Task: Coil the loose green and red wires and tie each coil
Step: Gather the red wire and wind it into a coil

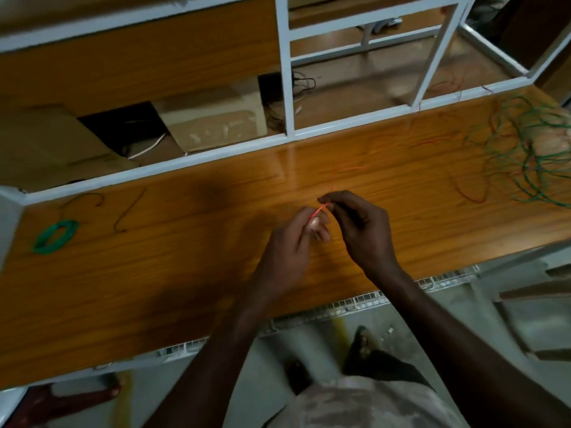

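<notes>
Both hands are up close together over the middle of the table [185, 273], working one thin red wire [321, 209] between them. The left hand [290, 242] has its fingers curled round the lower bit of that wire, and the right hand [358, 223] pinches the upper end between thumb and fingertip, right next to the left fingertips. From the pinch the wire runs up toward 12 o'clock and bends off to the right, lying faint on the wood. It's pretty blurry there, so I can't tell how many loops, if any, sit in the left hand.

Out at about 9 o'clock from the hands, near the left end of the table, a finished green coil [55, 236] lies flat, with a dark hooked bit of wire just above it. Over at 2 o'clock, at the far right end, there's a loose green wire tangle [522, 143] with some red strands mixed in, well apart from the hands. Behind the table at 12 o'clock runs a white metal frame [285, 72] with cardboard boxes [213, 118] behind it.
</notes>
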`<state>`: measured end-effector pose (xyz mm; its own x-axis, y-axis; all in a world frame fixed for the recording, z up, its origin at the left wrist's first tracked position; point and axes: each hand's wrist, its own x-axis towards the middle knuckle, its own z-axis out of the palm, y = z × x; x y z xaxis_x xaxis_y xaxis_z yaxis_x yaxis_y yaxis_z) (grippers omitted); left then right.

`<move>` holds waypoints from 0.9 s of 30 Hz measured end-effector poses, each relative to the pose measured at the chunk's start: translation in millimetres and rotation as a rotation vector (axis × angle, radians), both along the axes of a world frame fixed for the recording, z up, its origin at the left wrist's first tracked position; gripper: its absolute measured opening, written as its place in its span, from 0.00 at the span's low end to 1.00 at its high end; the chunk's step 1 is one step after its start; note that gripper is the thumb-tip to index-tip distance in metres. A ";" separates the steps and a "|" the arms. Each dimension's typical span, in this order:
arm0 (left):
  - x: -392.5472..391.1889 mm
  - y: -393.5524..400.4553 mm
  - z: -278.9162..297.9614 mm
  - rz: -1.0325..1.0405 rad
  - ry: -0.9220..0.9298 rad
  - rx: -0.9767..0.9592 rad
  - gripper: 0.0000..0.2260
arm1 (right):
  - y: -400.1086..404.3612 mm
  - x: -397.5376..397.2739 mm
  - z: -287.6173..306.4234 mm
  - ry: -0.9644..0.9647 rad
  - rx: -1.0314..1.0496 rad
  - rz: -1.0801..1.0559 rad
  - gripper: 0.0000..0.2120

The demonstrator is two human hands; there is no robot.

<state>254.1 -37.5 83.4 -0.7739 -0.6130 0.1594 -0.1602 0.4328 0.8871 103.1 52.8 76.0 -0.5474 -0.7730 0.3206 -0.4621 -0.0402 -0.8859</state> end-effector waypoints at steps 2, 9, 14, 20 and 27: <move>3.5 -3.8 4.1 0.012 0.063 0.143 0.12 | -10.1 4.2 1.6 0.012 -0.001 0.026 0.09; 0.6 -36.5 29.1 0.003 0.162 0.608 0.16 | -49.8 -16.2 6.0 0.062 -0.021 0.140 0.11; -16.3 -55.1 51.7 -0.107 0.381 0.869 0.18 | -73.0 -50.6 13.6 0.047 0.012 0.206 0.14; -38.5 -79.9 60.6 -0.087 0.490 0.884 0.22 | -83.0 -64.7 -13.3 0.073 0.147 0.236 0.14; -31.3 -147.8 61.2 0.011 0.293 0.698 0.22 | -82.0 -7.7 -9.1 0.173 0.358 0.580 0.22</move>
<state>222.9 -185.3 144.6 -0.7531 -0.6541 -0.0706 0.1231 -0.2454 0.9616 95.5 -29.2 67.0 0.0213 -0.9991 0.0369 -0.5897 -0.0424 -0.8065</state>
